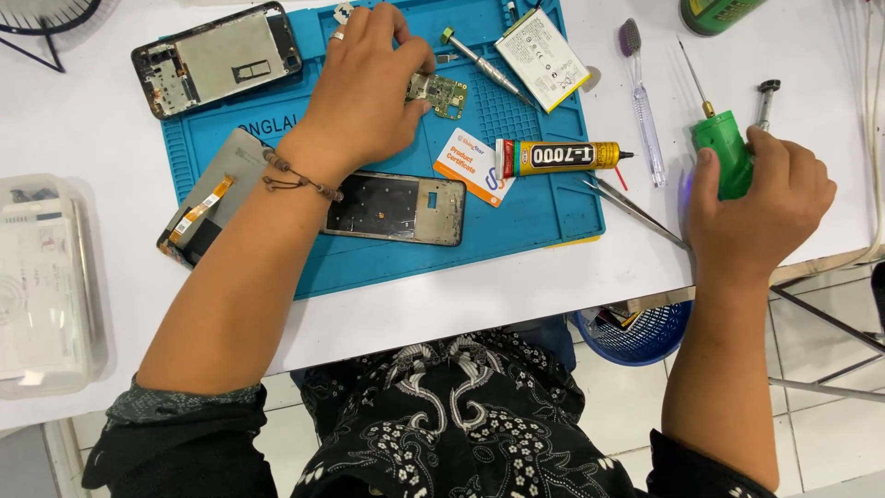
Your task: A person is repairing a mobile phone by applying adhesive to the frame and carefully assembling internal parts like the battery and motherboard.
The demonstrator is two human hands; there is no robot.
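Note:
My left hand reaches over the blue work mat and pinches a small green circuit board at its left end. A ring sits on one finger and a cord bracelet on the wrist. My right hand rests on the white table at the right, closed around a green electric screwdriver whose thin bit points away from me. A phone mid-frame lies just below my left wrist, a phone battery at the mat's top right.
A phone rear housing lies at top left, a screen with flex cable at the mat's left edge. A glue tube, card, metal screwdriver, tweezers, brush, clear plastic box, blue basket.

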